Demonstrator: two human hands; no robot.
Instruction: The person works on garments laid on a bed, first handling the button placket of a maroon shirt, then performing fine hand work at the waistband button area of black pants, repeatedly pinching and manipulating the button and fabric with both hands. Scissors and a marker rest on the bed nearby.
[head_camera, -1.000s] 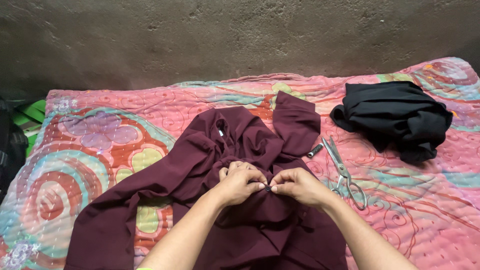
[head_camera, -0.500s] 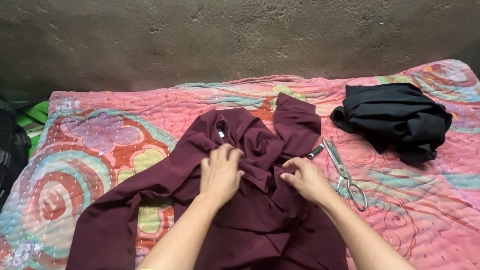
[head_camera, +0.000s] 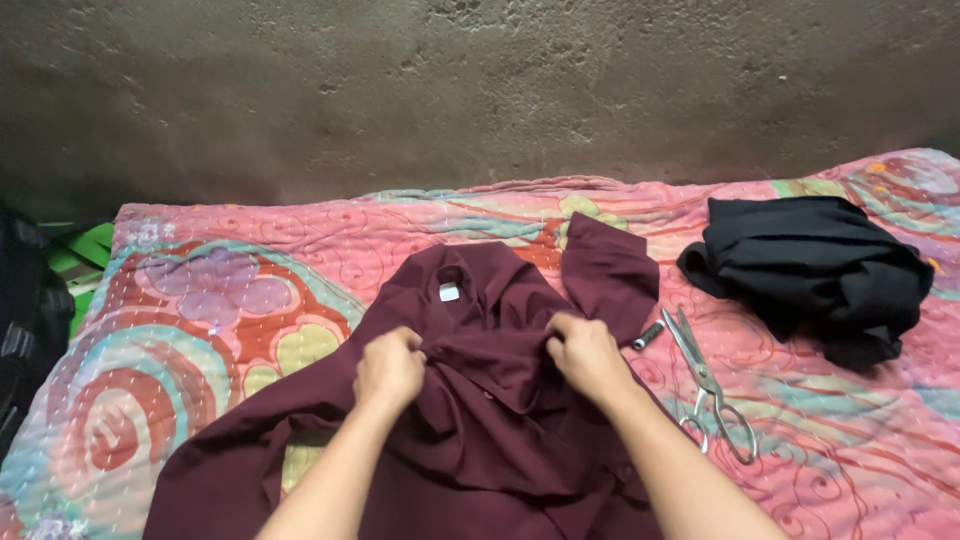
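A dark maroon shirt lies spread on a pink patterned quilt, collar away from me with a small white tag showing. My left hand pinches a fold of the shirt's front on the left side. My right hand grips the fabric on the right, near the collar and one sleeve. Both hands are closed on cloth, roughly a hand's width apart.
Metal scissors lie on the quilt just right of my right hand, with a small dark spool beside them. A heap of black cloth sits at the right back. A grey wall rises behind; a dark bag is at far left.
My hands were together at the shirt's middle a second ago. They have moved apart, each now gripping the fabric on its own side, and the shirt front is pulled wider.
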